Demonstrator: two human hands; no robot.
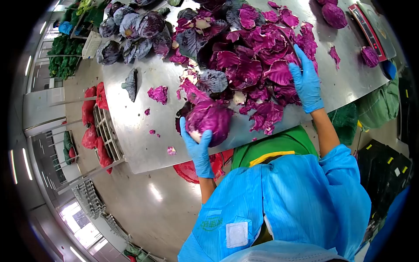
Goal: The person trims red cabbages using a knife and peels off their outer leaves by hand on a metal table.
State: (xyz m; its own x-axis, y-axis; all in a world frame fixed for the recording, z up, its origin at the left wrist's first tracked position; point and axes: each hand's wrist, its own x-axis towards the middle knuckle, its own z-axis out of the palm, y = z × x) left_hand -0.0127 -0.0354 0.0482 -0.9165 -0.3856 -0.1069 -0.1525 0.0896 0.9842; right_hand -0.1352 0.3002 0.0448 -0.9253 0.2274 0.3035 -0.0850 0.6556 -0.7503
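Observation:
At the near edge of the metal table (pixel 152 150), my left hand (pixel 198 150) in a blue glove grips a purple cabbage (pixel 214 120), with the thumb and fingers around its near left side. My right hand (pixel 307 83), also gloved, is closed at the right side of a heap of loose purple leaves (pixel 244 67). A thin dark object, perhaps a knife, runs up from its fingers over the leaves; most of it is hard to make out. One loose leaf (pixel 158 94) lies left of the heap.
Several dark unpeeled cabbages (pixel 148 24) are piled at the far left. A scale (pixel 371 32) stands at the far right, with a small peeled cabbage (pixel 370 56) beside it. Red bags (pixel 89 137) sit on a rack beyond the table's left edge.

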